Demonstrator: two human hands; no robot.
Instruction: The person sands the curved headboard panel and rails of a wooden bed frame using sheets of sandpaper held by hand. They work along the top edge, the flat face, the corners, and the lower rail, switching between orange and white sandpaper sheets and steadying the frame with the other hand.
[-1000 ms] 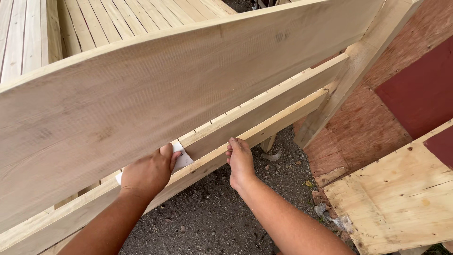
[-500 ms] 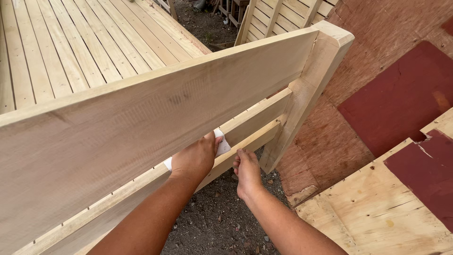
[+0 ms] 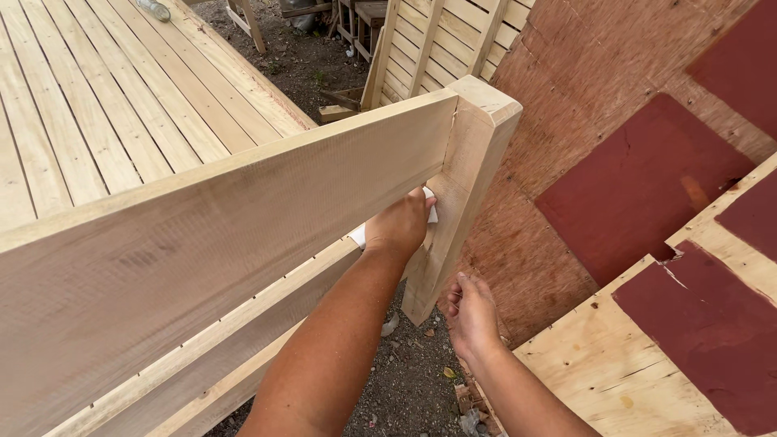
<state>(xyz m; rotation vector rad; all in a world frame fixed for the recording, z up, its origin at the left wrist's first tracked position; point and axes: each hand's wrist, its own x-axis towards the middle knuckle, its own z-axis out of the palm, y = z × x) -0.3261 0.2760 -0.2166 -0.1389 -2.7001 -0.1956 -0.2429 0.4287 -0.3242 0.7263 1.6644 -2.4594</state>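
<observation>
Post (image 3: 465,186) at right end of board (image 3: 210,243). Left hand (image 3: 398,225) with paper (image 3: 429,206) left of post, right hand (image 3: 471,316) below it, plywood (image 3: 647,356) right of post.

From my feed: both arms bare up to frame edge, no sleeves, gloves, watch or rings visible. Left hand (image 3: 398,225) seen from the back, knuckles rounded. Right hand (image 3: 471,314) w/ short nails, fingers showing. No tape or marks on either forearm.
</observation>
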